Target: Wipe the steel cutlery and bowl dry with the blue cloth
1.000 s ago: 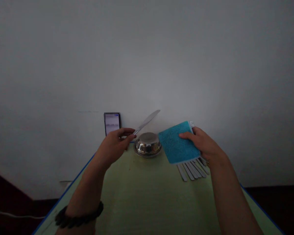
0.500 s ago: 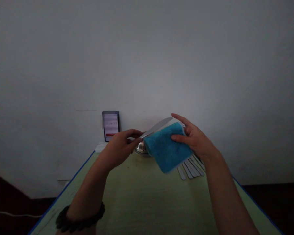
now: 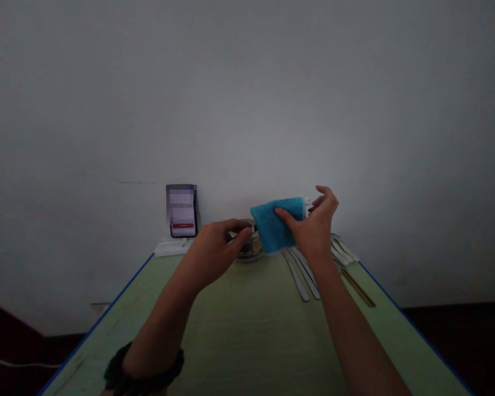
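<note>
My left hand (image 3: 215, 254) is closed in a pinch on a table knife (image 3: 254, 227); only a short bit shows by the fingertips, the rest is hidden behind a blue cloth (image 3: 274, 226). The cloth has a white tag on its right edge and is gripped by my right hand (image 3: 315, 234), thumb in front, index finger raised off it. A shiny metal bowl-like object (image 3: 249, 254) stands on the table behind my left fingers, partly covered. Below the cloth, several table knives (image 3: 297, 278) lie on the table, partly hidden by my right forearm.
The green table (image 3: 247, 330) with blue edges meets a grey wall. A phone (image 3: 182, 212) leans on the wall at the left, above a white item (image 3: 171, 247). White-handled utensils (image 3: 344, 250) and brown sticks (image 3: 359, 287) lie at the right.
The cloth has swung up, and the knife blade that showed above it is now out of sight. My right hand has turned, its fingers lifting. The view has shifted slightly.
</note>
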Demonstrator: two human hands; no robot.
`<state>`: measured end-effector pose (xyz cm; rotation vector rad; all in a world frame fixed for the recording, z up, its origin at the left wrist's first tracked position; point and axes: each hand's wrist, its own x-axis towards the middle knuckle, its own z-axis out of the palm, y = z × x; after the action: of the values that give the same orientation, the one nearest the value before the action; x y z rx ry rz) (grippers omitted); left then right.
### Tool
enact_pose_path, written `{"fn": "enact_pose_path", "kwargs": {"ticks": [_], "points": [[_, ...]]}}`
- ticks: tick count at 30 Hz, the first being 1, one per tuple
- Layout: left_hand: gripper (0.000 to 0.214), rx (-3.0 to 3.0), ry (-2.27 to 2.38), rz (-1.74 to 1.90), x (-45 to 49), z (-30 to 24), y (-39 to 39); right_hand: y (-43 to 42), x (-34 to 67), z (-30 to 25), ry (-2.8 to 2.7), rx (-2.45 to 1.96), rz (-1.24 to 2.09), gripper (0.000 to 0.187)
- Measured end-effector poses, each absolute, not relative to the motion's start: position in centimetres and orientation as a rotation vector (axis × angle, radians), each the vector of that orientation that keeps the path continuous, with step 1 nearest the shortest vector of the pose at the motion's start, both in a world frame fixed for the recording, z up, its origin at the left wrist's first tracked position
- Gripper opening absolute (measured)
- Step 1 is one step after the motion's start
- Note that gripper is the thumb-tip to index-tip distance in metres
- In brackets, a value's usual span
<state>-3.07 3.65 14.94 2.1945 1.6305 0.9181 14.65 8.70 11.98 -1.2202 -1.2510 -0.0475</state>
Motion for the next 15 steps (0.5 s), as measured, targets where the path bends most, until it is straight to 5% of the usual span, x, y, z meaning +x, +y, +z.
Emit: {"fn": "enact_pose_path", "kwargs": {"ticks": [6,10,15], "points": [[0.032,2.186,1.598,0.955,-2.3,14.0,4.2,8.2,14.6,12.3,-1.422,-1.364,-0.139,0.027],[0.032,2.177,1.674,1.038,-2.2,13.9,4.2,8.6,14.2,12.0,-1.540,-1.389,0.147,0.038],[0.028,2.170,1.629,1.107,-2.5,14.1,4.1,9.6,13.0,11.2,-1.318,-0.878,0.941,0.034]]}}
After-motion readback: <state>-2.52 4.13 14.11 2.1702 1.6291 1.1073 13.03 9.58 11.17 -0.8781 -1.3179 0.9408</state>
